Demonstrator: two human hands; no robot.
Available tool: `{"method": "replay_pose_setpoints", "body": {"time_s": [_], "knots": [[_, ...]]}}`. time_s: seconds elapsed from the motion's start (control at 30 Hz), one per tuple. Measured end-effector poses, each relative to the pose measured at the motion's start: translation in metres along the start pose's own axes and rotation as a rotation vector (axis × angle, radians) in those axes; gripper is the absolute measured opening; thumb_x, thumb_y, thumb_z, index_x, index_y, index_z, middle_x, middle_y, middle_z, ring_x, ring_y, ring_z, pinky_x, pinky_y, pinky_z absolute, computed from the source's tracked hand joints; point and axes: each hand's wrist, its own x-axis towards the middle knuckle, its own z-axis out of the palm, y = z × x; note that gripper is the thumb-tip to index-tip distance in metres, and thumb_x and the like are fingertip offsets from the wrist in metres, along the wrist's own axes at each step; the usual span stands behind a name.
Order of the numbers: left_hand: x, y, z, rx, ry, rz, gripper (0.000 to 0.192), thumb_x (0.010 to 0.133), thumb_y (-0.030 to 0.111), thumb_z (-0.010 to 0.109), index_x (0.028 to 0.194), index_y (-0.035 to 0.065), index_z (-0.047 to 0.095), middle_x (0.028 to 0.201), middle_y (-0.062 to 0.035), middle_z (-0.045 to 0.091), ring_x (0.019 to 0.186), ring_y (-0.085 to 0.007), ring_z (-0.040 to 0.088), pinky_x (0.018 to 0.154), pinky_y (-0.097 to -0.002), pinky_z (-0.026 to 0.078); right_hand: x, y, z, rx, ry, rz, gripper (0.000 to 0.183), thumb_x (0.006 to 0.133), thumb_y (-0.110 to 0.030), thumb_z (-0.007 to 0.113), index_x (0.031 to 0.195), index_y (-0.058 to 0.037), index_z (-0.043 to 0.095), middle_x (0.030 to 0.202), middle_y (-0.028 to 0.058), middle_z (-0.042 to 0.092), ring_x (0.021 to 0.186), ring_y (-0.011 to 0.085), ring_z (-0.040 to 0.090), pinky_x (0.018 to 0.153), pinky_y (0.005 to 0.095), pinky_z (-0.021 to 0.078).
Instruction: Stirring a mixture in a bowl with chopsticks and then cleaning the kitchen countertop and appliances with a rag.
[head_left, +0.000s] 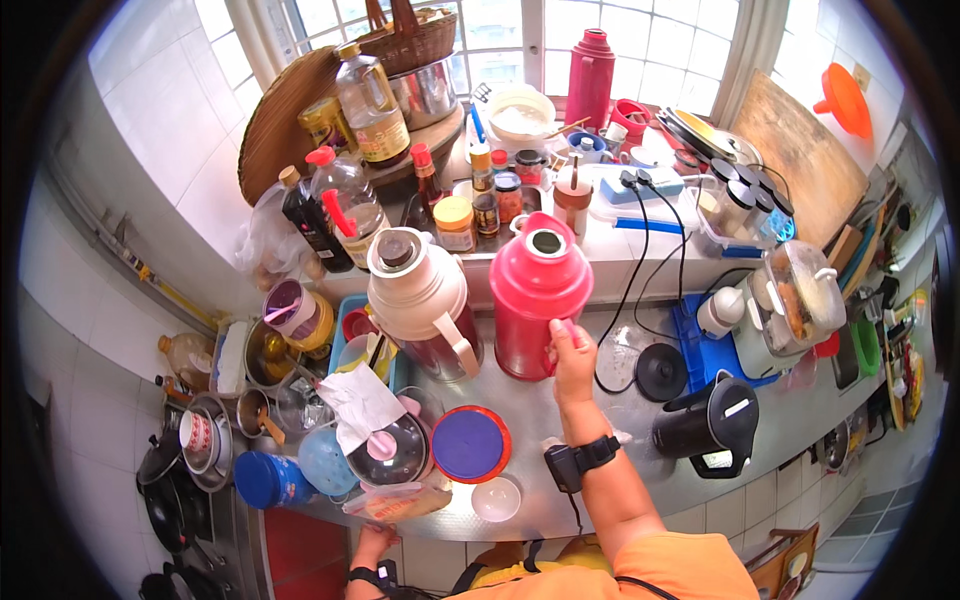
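My right hand (574, 364) is closed around the handle of a pink thermos flask (529, 322), which stands upright on the steel counter with its mouth uncovered. To its left is a beige and dark red thermos flask (420, 307) with a stopper in its neck. My left hand (377, 538) is low at the counter's front edge, just below a plastic bag (397, 502); its fingers are too small and partly hidden to read. A black electric kettle (701, 427) stands on the right, apart from its round black base (661, 372).
Near the front edge sit a small white bowl (496, 499), a round container with a purple lid (471, 444) and a glass-lidded pot (386, 454). Black power cords (641, 247) hang from a power strip (641, 187). A food steamer (787, 307) occupies the right. Bottles and jars crowd the ledge.
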Motion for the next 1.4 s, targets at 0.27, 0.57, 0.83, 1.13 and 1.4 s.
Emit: {"method": "replay_pose_setpoints", "body": {"time_s": [0.27,0.57,0.83,1.13,1.4], "knots": [[0.003,-0.010,-0.001,-0.026,-0.001,-0.032,0.019,0.086,0.017,0.062,0.088,-0.0018,0.057,0.072,-0.0126,0.066,0.062,-0.0226,0.068,0.049,-0.0297,0.049,-0.029,0.010,0.026,-0.141,-0.097,-0.046,0.024,0.090,-0.027,0.061,0.077,-0.0075,0.056,0.065,-0.0038,0.052,0.057,0.0042,0.044,0.052,0.0202,0.0357],[0.003,-0.005,-0.010,-0.020,-0.038,-0.164,0.019,0.089,0.019,0.060,0.093,0.0002,0.056,0.078,-0.0166,0.067,0.070,-0.0266,0.069,0.053,-0.0343,0.049,-0.060,0.020,-0.108,-1.063,-0.158,-0.364,0.029,0.087,-0.016,0.054,0.114,-0.0055,0.056,0.111,0.0141,0.056,0.104,0.0302,0.052,0.090,0.0403,0.0400],[0.001,0.005,-0.001,-0.012,0.034,-0.167,0.018,0.087,0.019,0.062,0.084,0.0010,0.059,0.067,-0.0110,0.065,0.060,-0.0197,0.067,0.045,-0.0267,0.045,-0.135,0.076,-0.199,-1.669,-0.559,-0.357,0.039,0.076,-0.007,0.056,0.114,-0.0108,0.061,0.134,0.0158,0.047,0.125,0.0336,0.043,0.100,0.0436,0.0374],[-0.005,0.008,-0.001,-0.015,0.035,-0.160,0.021,0.088,0.022,0.062,0.087,0.0009,0.059,0.067,-0.0116,0.065,0.059,-0.0194,0.067,0.045,-0.0272,0.046,-0.031,0.131,-0.154,-1.411,-0.494,-0.328,0.036,0.082,-0.008,0.049,0.117,-0.0011,0.057,0.139,0.0226,0.039,0.131,0.0356,0.036,0.107,0.0423,0.0313],[-0.004,0.004,-0.004,-0.043,0.026,-0.102,0.023,0.088,0.020,0.064,0.088,-0.0022,0.058,0.068,-0.0111,0.064,0.060,-0.0204,0.067,0.045,-0.0284,0.049,0.087,0.149,-0.130,-1.538,-0.208,-0.128,0.052,0.085,-0.007,0.041,0.137,-0.0001,0.037,0.150,0.0235,0.017,0.140,0.0366,0.015,0.113,0.0431,0.0160]]}}
